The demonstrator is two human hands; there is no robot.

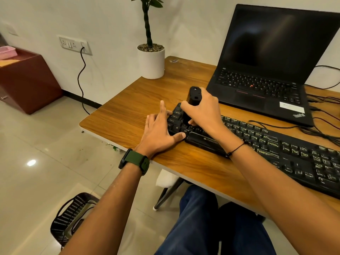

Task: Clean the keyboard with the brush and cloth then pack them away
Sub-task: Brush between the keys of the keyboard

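A black keyboard (276, 146) lies slanted across the wooden desk (132, 107), its keys marked with pale smears. My right hand (202, 109) grips a black brush (194, 96) by its handle, held upright over the keyboard's left end; the bristles are hidden behind my fingers. My left hand (160, 129) rests flat against the keyboard's left edge, thumb on its front corner, fingers straight. No cloth is in view.
An open black laptop (266, 70) stands behind the keyboard, with cables (323, 115) trailing to its right. A white plant pot (151, 61) sits at the desk's far left corner. A black mesh bin (71, 218) is on the floor below left.
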